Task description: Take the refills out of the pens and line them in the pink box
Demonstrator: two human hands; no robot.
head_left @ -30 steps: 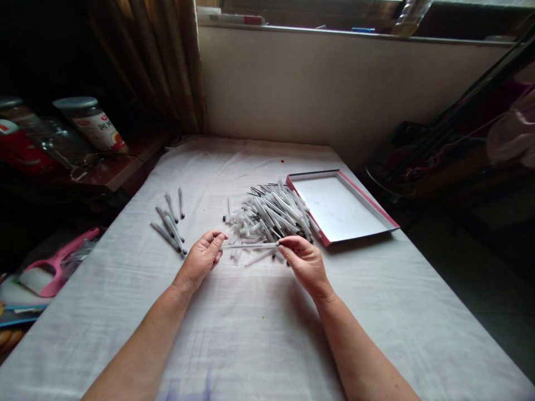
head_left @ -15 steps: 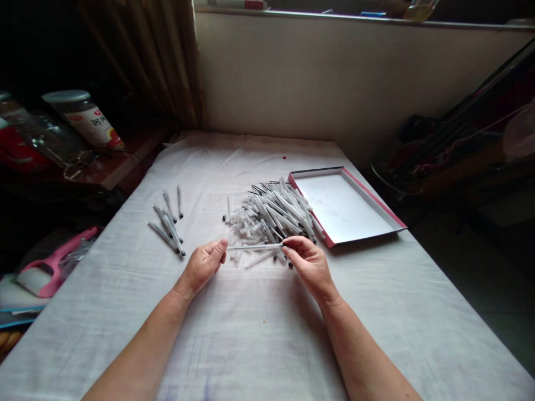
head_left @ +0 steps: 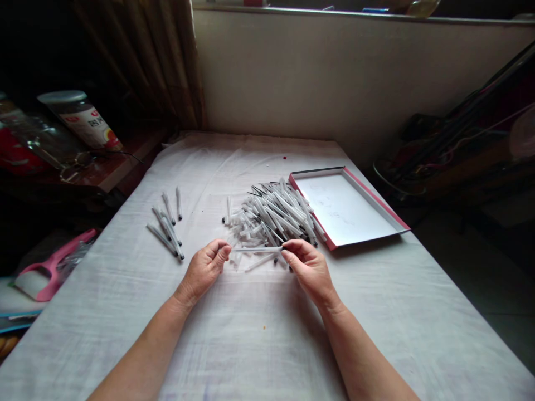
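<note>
And here's a pen (head_left: 257,250) strung between left hand (head_left: 208,264) and right hand (head_left: 308,271)! Just beyond that grip, a heap of pen parts (head_left: 279,213); beyond and right, a tray (head_left: 349,207); out left, loose pens (head_left: 170,230); farther left and beyond, a jar (head_left: 86,121) on a side table (head_left: 121,167).

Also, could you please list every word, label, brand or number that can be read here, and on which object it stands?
No text can be read with certainty.
Jar label: large dark characters and red marks, too blurred to read.
Tray: faint marks; I cannot tell if they are writing.
Pen pile: no lettering can be read.
</note>
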